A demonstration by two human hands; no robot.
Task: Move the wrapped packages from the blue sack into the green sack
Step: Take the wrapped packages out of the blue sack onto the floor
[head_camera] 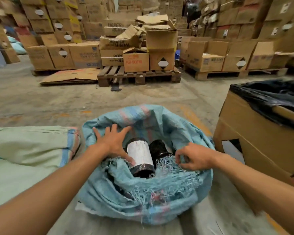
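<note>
Here, a person reaches with both bare hands into the open mouth of a blue sack (143,189) standing on a warehouse floor (41,102). The left hand (111,141) lies with fingers spread flat on the sack's inner wall, its thumb against a black-wrapped package (140,157) bearing a white label. A second black package (157,148) lies just beside the first, to the right; both sit inside the blue sack. The right hand (193,156) has its fingers curled, pinching the sack's frayed rim. The green sack (29,145) lies flat on the floor, touching the blue one on the left. A carton (255,141) lined with black plastic stands at right; stacked boxes (136,60) on pallets (137,76) fill the background.
</note>
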